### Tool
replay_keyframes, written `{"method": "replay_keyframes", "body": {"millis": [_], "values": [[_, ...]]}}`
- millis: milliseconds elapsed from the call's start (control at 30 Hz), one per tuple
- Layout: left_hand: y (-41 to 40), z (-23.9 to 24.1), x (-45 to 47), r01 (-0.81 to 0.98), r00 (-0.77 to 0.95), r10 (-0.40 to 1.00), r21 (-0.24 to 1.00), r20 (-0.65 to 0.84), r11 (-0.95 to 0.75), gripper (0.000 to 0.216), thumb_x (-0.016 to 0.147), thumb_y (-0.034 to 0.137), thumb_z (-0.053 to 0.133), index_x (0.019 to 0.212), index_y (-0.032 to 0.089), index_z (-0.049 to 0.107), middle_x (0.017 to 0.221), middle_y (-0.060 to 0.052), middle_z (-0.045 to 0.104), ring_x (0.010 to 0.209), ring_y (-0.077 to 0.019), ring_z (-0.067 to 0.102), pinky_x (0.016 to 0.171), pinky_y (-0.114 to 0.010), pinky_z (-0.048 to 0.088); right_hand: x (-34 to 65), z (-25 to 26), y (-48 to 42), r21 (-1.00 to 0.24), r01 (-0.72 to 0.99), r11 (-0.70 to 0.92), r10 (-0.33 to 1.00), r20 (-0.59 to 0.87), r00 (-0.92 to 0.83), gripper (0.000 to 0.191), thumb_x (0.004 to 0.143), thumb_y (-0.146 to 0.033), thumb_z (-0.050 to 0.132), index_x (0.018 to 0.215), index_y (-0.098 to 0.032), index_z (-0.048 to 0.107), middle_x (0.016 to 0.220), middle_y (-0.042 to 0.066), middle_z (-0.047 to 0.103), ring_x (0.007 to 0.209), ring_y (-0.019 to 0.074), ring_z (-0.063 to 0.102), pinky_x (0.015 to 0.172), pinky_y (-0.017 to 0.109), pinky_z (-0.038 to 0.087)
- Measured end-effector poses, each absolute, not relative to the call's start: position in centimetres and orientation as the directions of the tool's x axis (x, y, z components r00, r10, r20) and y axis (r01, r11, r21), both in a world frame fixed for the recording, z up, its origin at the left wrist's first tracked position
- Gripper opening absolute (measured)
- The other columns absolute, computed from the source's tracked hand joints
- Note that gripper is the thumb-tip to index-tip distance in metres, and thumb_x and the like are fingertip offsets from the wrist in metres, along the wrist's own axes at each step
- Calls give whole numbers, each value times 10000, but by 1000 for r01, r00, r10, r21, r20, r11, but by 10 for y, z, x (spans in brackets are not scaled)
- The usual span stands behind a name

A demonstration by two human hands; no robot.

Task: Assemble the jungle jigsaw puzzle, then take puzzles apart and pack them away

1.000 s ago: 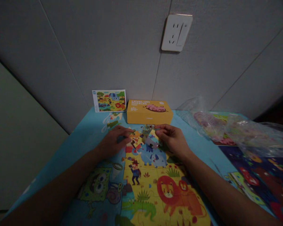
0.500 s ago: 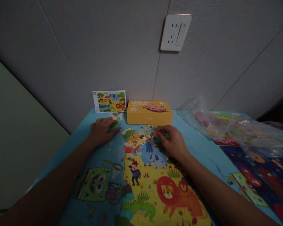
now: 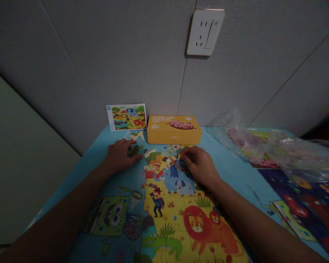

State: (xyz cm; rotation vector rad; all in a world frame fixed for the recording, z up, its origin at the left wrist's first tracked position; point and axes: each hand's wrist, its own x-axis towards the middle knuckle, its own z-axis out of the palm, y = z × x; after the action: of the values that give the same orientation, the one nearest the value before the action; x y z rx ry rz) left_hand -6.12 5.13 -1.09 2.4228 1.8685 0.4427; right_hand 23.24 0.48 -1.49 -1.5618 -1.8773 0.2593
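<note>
A partly joined jigsaw puzzle (image 3: 170, 219) lies on the blue cartoon cloth, showing lions, a crocodile, an explorer and blue elephants. Near its far edge, my right hand (image 3: 200, 164) pinches a small puzzle piece (image 3: 179, 157) between thumb and fingertips; the fingers partly cover it. My left hand (image 3: 120, 155) rests on the cloth at the far left, thumb and fingers apart, beside a green loose piece (image 3: 135, 150). Between both hands, several loose pieces (image 3: 155, 157) overlap the puzzle's upper part, one showing a spotted orange animal.
A yellow puzzle box (image 3: 174, 137) stands against the wall, with a picture card (image 3: 128, 117) leaning to its left. Clear plastic bags (image 3: 244, 142) holding pieces lie at the right, over a dark picture sheet (image 3: 298, 193). A wall socket (image 3: 205, 33) is above.
My left hand has moved slightly right, its thumb nearer the loose pieces. My right hand keeps its pinch in nearly the same place. The view has tilted down a little.
</note>
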Motion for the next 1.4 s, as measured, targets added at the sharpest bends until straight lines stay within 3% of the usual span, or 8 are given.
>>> {"method": "replay_keyframes", "body": {"millis": [167,267,400,600,700,833,1000,1400], "values": [[48,-8,-61,947,247,955,169,166,-274,582,707,612,630,1110,193,603,1083,-131,616,1065,-347,564,850,-452,426,232,-16,5,-561,785,263,932,357,-57,134,817,-135,585,838,-178,710,856,75,695,838,222,611,776,347,454],[51,-6,-63,889,120,970,412,211,-200,459,655,544,700,918,197,558,847,-53,628,825,-255,609,697,-349,447,233,-17,6,-572,779,257,932,359,-44,130,812,-138,581,834,-171,705,851,77,689,830,221,610,774,350,457],[45,-2,-50,579,-66,953,789,297,-206,259,753,432,633,803,210,509,560,68,464,491,-116,454,494,-240,352,230,-11,2,-605,729,319,902,431,-37,123,840,-204,569,853,-167,686,874,82,690,849,224,611,788,362,465],[11,-7,-10,332,235,944,894,230,-300,266,715,397,715,822,207,563,720,17,628,662,-148,609,600,-247,479,205,-1,-20,-713,463,526,847,395,-354,477,862,-324,623,1306,-194,505,1026,63,689,901,197,628,826,342,480],[16,-11,-16,437,354,904,812,242,-388,233,776,423,652,859,209,612,794,-16,681,760,-187,645,720,-303,512,199,-3,-23,-679,498,540,839,390,-379,391,880,-275,581,1265,-226,541,1050,63,681,923,206,616,847,362,471],[52,-16,-53,784,206,886,472,415,-403,417,856,415,530,1188,174,603,1271,-123,625,1204,-295,519,1056,-452,368,210,-7,-13,-534,733,422,891,395,-225,372,849,-218,578,1217,-172,607,966,108,656,929,267,564,855,439,456],[75,-25,-75,961,189,967,171,169,-217,597,923,512,395,1465,262,387,1544,-55,386,1386,-385,311,1068,-579,278,221,-14,-5,-444,832,333,904,402,-146,354,801,-259,647,1136,-146,669,1058,151,592,1017,312,512,908,481,440],[71,-21,-70,974,166,959,113,229,-195,562,894,528,426,1339,205,540,1370,-101,545,1178,-340,445,962,-450,376,220,-15,-8,-513,789,337,903,414,-117,251,837,-240,593,1059,-162,680,1025,129,597,1013,296,524,905,469,438]]}}
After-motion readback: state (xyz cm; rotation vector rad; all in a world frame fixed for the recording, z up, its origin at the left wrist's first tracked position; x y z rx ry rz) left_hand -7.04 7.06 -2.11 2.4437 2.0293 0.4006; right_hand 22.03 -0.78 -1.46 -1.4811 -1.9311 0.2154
